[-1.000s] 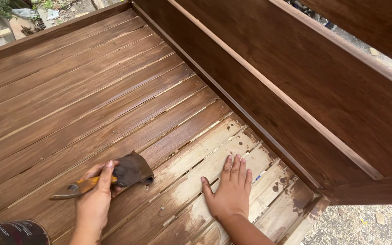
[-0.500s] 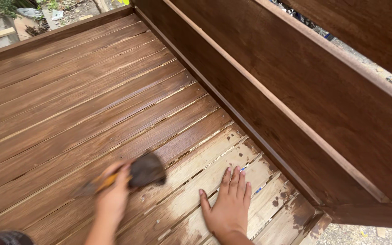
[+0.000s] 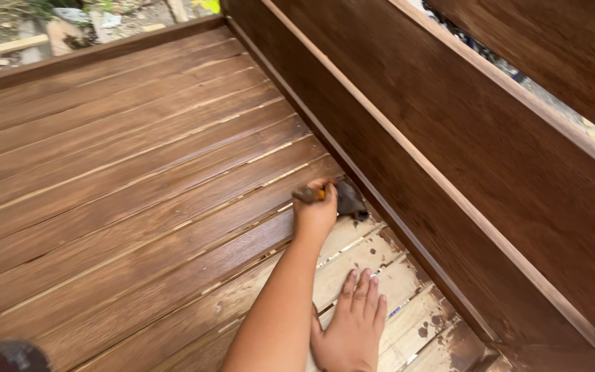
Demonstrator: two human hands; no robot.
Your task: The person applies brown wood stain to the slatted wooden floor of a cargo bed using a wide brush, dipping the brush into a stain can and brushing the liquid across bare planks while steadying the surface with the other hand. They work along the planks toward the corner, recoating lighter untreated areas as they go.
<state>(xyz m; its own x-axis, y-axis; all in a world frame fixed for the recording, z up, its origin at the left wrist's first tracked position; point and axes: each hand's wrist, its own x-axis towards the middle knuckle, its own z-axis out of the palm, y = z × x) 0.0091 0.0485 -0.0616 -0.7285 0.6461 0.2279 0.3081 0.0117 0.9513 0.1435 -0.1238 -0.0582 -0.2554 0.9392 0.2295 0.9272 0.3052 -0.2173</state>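
The left hand (image 3: 317, 213) has carried the paintbrush (image 3: 342, 196) across the slatted wooden deck (image 3: 139, 172) to its right edge, against the dark stained side board (image 3: 449, 151); fingers clench the orange handle. The right hand (image 3: 352, 324), empty and flat, stays on pale unstained slats (image 3: 394, 275).

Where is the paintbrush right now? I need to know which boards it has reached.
In the head view, the paintbrush is just right of centre, held in the left hand, its bristles on the slats beside the dark upright panel.
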